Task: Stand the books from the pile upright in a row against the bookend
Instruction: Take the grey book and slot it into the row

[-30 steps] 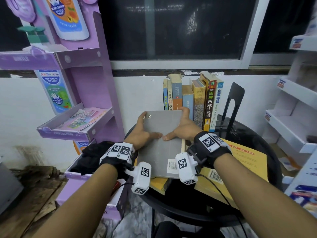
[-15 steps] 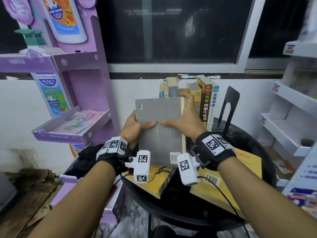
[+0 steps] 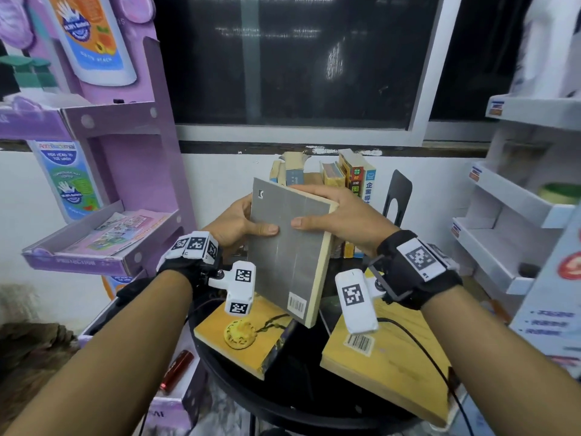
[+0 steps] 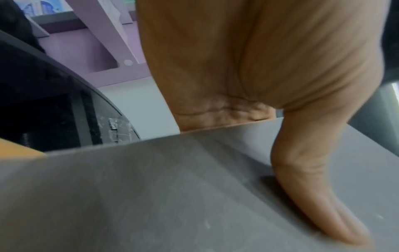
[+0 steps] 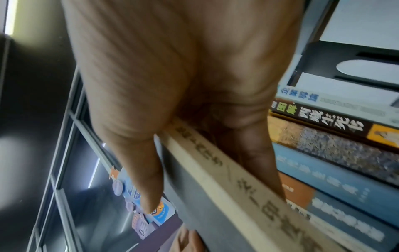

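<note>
I hold a grey book (image 3: 287, 247) tilted in the air over the round black table (image 3: 283, 401). My left hand (image 3: 242, 223) grips its left edge, thumb flat on the grey cover (image 4: 194, 196). My right hand (image 3: 330, 215) grips its top right corner and cream spine (image 5: 235, 184). Behind it, several books (image 3: 352, 180) stand upright in a row against the black bookend (image 3: 397, 196). Two yellow books lie flat: one (image 3: 239, 335) at front left, one (image 3: 386, 363) at front right.
A purple cardboard display stand (image 3: 125, 171) rises at the left with a tray of leaflets (image 3: 103, 234). White shelves (image 3: 515, 215) stand at the right. A dark window (image 3: 298, 58) sits above the wall. A red cylinder (image 3: 176, 369) lies low left of the table.
Both hands lifted the grey book off the pile and tilted it up; its top now turns toward the row. The yellow book beneath it is uncovered.
</note>
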A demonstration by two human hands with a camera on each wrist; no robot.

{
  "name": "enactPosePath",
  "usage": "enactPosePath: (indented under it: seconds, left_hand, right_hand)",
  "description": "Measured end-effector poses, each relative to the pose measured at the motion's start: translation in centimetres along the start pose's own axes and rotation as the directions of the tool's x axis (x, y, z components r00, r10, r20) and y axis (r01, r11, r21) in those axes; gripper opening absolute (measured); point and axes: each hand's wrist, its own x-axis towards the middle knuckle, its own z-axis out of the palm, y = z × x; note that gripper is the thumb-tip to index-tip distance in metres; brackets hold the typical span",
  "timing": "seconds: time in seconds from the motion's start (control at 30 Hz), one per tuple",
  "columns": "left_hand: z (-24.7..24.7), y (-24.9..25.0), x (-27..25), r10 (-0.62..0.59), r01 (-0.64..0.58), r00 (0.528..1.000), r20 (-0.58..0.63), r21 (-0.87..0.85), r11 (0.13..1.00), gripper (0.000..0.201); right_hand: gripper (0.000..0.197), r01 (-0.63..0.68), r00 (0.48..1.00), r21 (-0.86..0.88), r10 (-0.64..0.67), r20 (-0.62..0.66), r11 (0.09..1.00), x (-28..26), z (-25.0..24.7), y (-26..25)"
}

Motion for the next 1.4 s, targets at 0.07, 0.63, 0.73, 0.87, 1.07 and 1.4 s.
enactPosePath:
  seconds: [0.07,0.63,0.73,0.87,1.07,1.4]
  left_hand:
    - [0.8,0.3,0.7,0.004,-0.005,1.000,0.024,0.026,1.000,0.071]
    - [10.0,1.9,9.2,0.019,-0.013,1.000,-0.005,0.541,0.841,0.065]
    - [11.1,1.9,10.3,0.100,-0.040,0.993,-0.060,0.630,0.775,0.059]
    - [12.5,2.1,11.6,0.223,-0.058,0.968,-0.117,0.757,0.651,0.054]
    - [13.5,1.7,13.7,0.301,-0.058,0.946,-0.118,0.855,0.516,0.062]
    - [13.4,1.4,17.7,0.322,-0.032,0.943,-0.084,0.940,0.339,0.062]
  right_hand:
    - [0.053,0.013,1.000,-0.129,-0.014,-0.008,0.992,-0.3,-0.7,-0.5]
    - [0.043,-0.125,0.930,-0.438,-0.048,-0.363,0.890,-3.7,-10.2,0.1]
    - [0.041,-0.168,0.913,-0.447,-0.032,-0.406,0.879,-3.9,-11.6,0.6]
    - [0.043,-0.214,0.886,-0.469,-0.031,-0.462,0.857,-3.7,-12.8,1.3]
    - [0.045,-0.261,0.865,-0.492,-0.025,-0.502,0.831,-2.5,-13.9,2.4]
    - [0.037,-0.312,0.813,-0.463,-0.019,-0.582,0.830,0.8,-15.3,4.5]
